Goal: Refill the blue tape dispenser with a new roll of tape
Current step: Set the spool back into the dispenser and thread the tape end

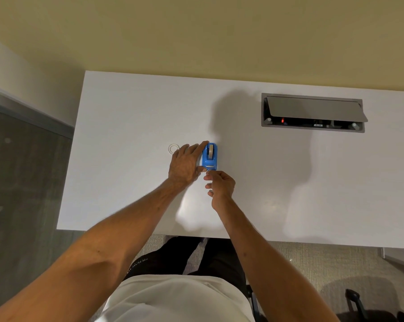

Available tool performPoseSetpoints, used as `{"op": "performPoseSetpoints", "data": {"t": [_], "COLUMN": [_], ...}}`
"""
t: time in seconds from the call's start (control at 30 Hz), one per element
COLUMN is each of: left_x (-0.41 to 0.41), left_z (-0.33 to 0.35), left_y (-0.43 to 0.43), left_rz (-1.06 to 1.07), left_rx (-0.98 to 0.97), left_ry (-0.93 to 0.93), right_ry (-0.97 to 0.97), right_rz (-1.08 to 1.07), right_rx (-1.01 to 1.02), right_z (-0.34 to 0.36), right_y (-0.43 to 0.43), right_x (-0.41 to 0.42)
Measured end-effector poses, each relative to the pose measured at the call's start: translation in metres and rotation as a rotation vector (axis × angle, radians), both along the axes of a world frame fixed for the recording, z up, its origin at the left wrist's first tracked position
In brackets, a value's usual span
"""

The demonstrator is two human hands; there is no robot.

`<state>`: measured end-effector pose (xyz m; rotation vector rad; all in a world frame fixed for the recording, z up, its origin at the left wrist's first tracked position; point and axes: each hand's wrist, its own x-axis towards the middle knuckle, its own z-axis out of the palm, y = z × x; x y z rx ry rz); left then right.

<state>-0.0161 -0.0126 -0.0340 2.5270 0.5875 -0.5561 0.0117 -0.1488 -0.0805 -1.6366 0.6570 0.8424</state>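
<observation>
Blue plastic tape dispenser (pixel 209 159), mid white table (pixel 126 112), carries a grey tape roll (pixel 210 151). My left hand (pixel 184 163) clasps its side and my right hand (pixel 219 184) pinches its cutter end. A skewed pull risks snagging the tape.

Almost nothing on my feed is legible. A small white label (pixel 317 125) sits inside the open cable box (pixel 312 109) sunk into the far right of the tabletop (pixel 126 112). It carries dark characters, too small for me to read. Left of it in the same box glows a red indicator light (pixel 282 120), with a tiny blue mark (pixel 285 123) just beside it, its shape unclear. A line of white print (pixel 137 266) runs along the person's dark trousers (pixel 168 259), near me; I cannot make out the characters. The blue tape dispenser (pixel 209 161) shows me no lettering.
</observation>
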Motion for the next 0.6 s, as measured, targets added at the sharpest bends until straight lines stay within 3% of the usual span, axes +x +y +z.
{"op": "performPoseSetpoints", "data": {"t": [0.4, 0.6], "left_x": [0.001, 0.001], "left_z": [-0.012, -0.011], "left_y": [0.001, 0.0], "left_rz": [0.0, 0.007], "left_rx": [0.024, 0.009], "left_ry": [0.015, 0.011], "right_ry": [-0.009, -0.114], "right_rz": [-0.014, 0.066], "right_rx": [-0.004, -0.054], "right_z": [0.0, 0.003], "right_y": [0.006, 0.004], "right_x": [0.004, 0.003]}}
